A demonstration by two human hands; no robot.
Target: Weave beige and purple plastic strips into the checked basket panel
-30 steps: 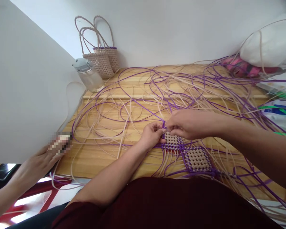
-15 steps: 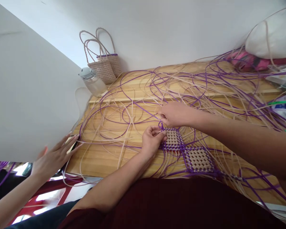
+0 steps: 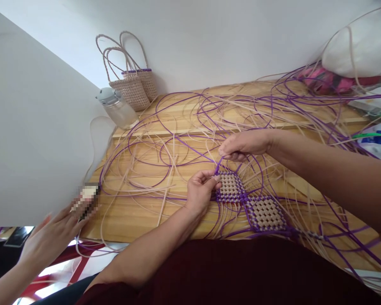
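My left hand (image 3: 201, 190) pinches the upper left corner of a woven square panel (image 3: 229, 187), beige inside with a purple border. Just above that corner, my right hand (image 3: 238, 146) is closed on a purple strand (image 3: 220, 162) that rises taut from the weave. A second woven panel (image 3: 267, 214) joins the first at its lower right corner, close to my body. Loose purple and beige strand ends fan out from both panels over the wooden table (image 3: 136, 222).
Two woven handbags (image 3: 131, 91) and a lidded clear jug (image 3: 118, 109) stand at the back left. Tangled strands (image 3: 241, 110) cover the table's far side. At the right lies a white bag (image 3: 358, 46). Another person's hand (image 3: 55, 231) is at the left edge, near a blurred-out object.
My right hand has moved slightly right and up and turned, drawing the purple strand out from the corner. My left hand keeps its hold. The other person's hand has shifted down and left.
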